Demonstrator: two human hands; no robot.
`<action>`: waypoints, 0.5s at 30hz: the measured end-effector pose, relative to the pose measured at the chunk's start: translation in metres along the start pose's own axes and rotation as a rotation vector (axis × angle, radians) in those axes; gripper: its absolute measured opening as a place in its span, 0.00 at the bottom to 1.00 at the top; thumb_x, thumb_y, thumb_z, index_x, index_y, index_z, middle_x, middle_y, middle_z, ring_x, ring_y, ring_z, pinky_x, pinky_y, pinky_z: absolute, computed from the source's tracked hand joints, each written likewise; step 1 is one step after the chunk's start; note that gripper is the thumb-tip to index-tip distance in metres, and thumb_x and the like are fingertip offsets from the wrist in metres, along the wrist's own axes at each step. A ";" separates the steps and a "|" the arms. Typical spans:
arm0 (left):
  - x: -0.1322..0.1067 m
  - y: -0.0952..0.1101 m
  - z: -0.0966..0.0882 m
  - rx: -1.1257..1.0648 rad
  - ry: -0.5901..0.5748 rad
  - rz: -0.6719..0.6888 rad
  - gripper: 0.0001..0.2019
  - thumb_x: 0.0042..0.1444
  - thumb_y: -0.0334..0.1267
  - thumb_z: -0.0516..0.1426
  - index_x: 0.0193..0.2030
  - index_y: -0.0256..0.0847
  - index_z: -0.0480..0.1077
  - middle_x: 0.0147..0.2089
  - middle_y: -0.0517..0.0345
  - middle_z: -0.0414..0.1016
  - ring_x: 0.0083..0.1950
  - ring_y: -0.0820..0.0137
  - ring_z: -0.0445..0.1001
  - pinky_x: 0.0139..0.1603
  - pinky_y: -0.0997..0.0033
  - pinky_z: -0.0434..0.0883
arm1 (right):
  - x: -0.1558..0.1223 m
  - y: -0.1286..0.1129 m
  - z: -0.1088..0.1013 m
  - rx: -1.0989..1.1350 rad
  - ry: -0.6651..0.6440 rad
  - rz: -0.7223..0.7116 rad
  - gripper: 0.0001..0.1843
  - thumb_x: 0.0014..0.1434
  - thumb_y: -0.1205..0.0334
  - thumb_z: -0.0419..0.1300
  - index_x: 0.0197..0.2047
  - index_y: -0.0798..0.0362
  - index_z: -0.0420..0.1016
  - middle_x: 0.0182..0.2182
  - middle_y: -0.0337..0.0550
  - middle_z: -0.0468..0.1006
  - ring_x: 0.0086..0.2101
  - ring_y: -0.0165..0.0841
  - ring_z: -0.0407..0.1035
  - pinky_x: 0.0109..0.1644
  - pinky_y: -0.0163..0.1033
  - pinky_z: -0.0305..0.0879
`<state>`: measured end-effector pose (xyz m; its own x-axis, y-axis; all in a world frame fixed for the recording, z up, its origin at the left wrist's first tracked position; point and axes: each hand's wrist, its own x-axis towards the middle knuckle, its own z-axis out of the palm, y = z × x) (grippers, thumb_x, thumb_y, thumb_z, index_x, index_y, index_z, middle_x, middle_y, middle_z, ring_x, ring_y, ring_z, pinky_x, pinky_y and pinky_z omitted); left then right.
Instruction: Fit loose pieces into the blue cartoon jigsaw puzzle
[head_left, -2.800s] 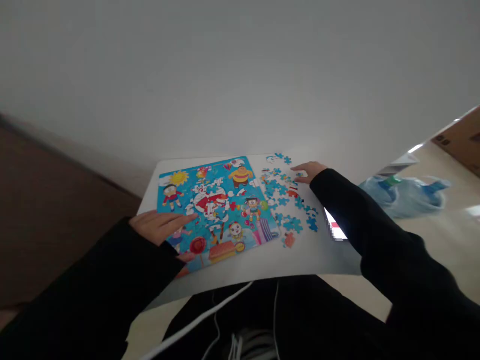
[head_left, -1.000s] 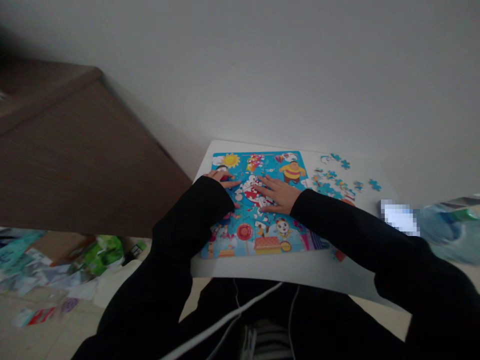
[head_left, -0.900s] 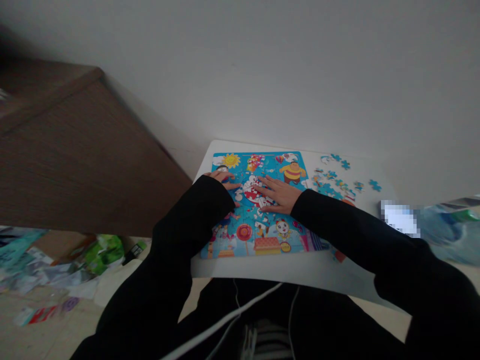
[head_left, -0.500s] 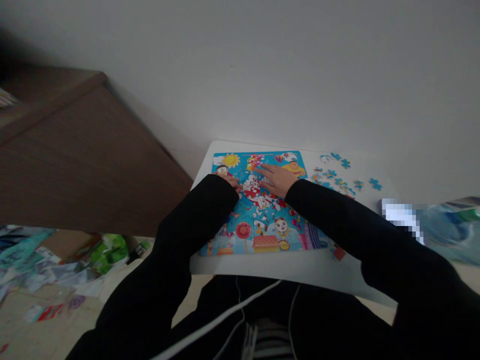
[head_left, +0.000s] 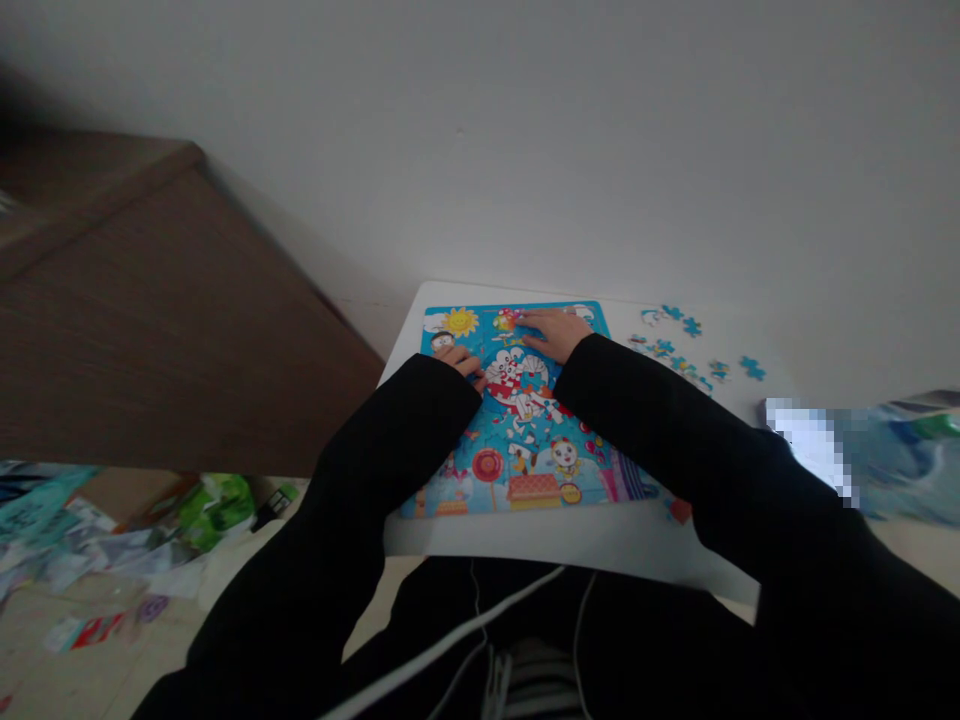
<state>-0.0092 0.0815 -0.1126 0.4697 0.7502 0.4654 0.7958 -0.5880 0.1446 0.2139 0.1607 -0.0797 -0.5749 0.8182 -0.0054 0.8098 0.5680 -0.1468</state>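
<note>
Lying on the table [head_left: 532, 535]: the puzzle [head_left: 495, 435], bright blue with cartoon figures, picture side up; its middle is patchy, with broken shapes of white, red and blue
Left hand [head_left: 461, 362]: over the left part of the puzzle, below the sun picture; fingers bent and close together; cannot tell whether they hold a piece
Right hand [head_left: 556, 330]: over the top middle of the puzzle, beside the balloon picture; thumb and fingers apart, tips toward the puzzle's left
Loose pieces [head_left: 664, 348]: scattered right of the puzzle, mostly blue; a red one [head_left: 680, 511] lies just off its lower right corner, near the sleeve [head_left: 645, 420]
Phone [head_left: 814, 455]: well right of the puzzle, its bright screen masked by blocks
Bottle [head_left: 915, 455]: farther right of the puzzle, clear and bluish, blurred
Wall [head_left: 480, 150]: behind the puzzle, pale grey
Cabinet [head_left: 165, 320]: left of the puzzle, dark brown; a green bag [head_left: 217, 512] and other litter lie on the floor below
White cable [head_left: 450, 640]: in front of the puzzle, crossing the dark clothes
</note>
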 end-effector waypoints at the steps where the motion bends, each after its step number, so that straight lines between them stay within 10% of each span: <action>1: -0.001 0.000 0.000 0.000 0.003 -0.005 0.11 0.59 0.42 0.52 0.32 0.38 0.71 0.33 0.55 0.68 0.36 0.70 0.65 0.39 0.71 0.64 | -0.001 0.002 -0.006 0.011 0.007 0.007 0.22 0.62 0.59 0.52 0.58 0.53 0.67 0.59 0.46 0.66 0.57 0.39 0.62 0.60 0.46 0.58; 8: -0.005 -0.007 0.008 -0.061 0.044 -0.012 0.12 0.58 0.46 0.53 0.32 0.40 0.71 0.36 0.55 0.69 0.36 0.69 0.66 0.37 0.69 0.63 | -0.036 0.034 -0.049 -0.024 0.079 0.109 0.22 0.61 0.53 0.53 0.55 0.52 0.71 0.52 0.47 0.74 0.51 0.40 0.68 0.55 0.46 0.64; 15: -0.008 -0.012 0.017 -0.082 0.100 0.006 0.12 0.57 0.46 0.55 0.31 0.40 0.70 0.42 0.54 0.71 0.40 0.66 0.68 0.42 0.65 0.66 | -0.062 0.035 -0.024 -0.165 -0.171 -0.009 0.23 0.59 0.50 0.55 0.56 0.44 0.70 0.58 0.42 0.68 0.52 0.42 0.67 0.48 0.44 0.68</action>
<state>-0.0159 0.0875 -0.1329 0.4307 0.7153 0.5503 0.7574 -0.6181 0.2106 0.2805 0.1320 -0.0610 -0.5821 0.7942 -0.1742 0.8047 0.5934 0.0165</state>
